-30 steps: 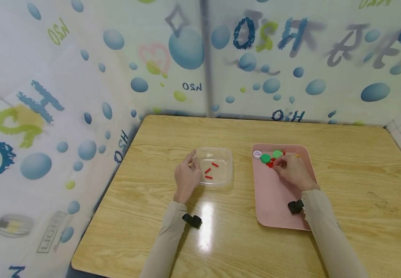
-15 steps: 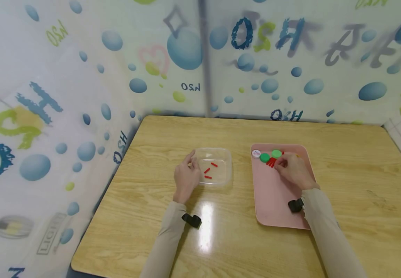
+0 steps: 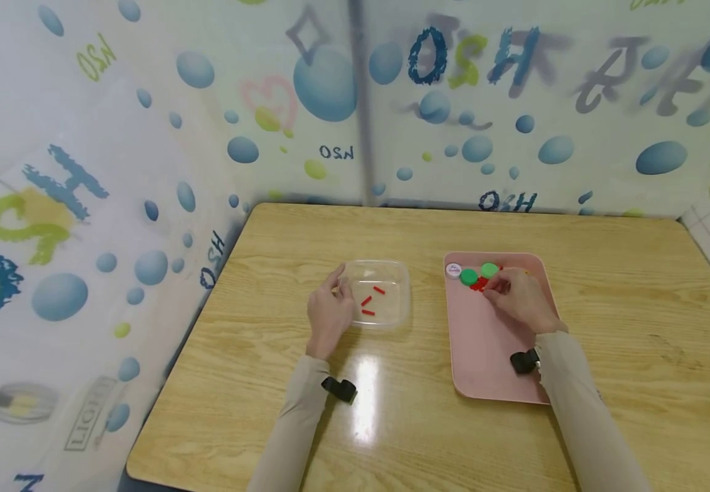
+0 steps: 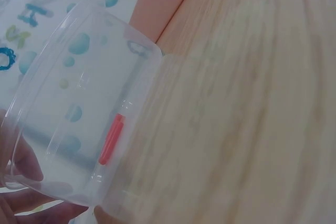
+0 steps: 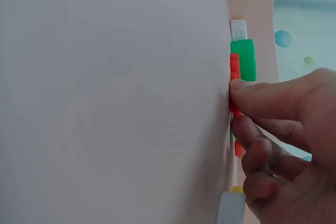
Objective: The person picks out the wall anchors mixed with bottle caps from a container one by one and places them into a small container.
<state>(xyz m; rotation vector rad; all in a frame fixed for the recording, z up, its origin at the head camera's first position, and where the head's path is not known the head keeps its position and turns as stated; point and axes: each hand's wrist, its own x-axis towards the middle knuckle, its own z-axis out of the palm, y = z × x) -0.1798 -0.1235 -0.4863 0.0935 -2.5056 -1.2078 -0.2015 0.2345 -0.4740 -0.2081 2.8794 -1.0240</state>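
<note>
My left hand (image 3: 330, 311) holds the left side of a clear plastic container (image 3: 406, 294), its fingers and thumb at the wall in the left wrist view. Three short red sticks (image 3: 368, 312) lie apart on the container's floor. Over the upper part of a pink tray (image 3: 480, 362), my right hand (image 3: 522, 301) pinches a red stick (image 5: 235, 107) between thumb and forefinger. More red sticks (image 3: 478, 285) lie bunched by the fingertips, partly hidden by the hand. Beside them are a dark green cap (image 3: 469, 277), a light green cap (image 3: 489, 270) and a white cap (image 3: 454, 270).
Behind my right hand, the right wrist view shows a yellow piece (image 5: 238, 189) and a pale white object (image 5: 231, 208), both partly hidden. The wooden table (image 3: 410, 424) extends around container and tray. A patterned wall (image 3: 385, 184) stands along its back edge.
The red sticks by my right fingertips have shifted slightly, spread half a second ago and closer together now. My right hand stays nearly in place; the left hand and container have not moved.
</note>
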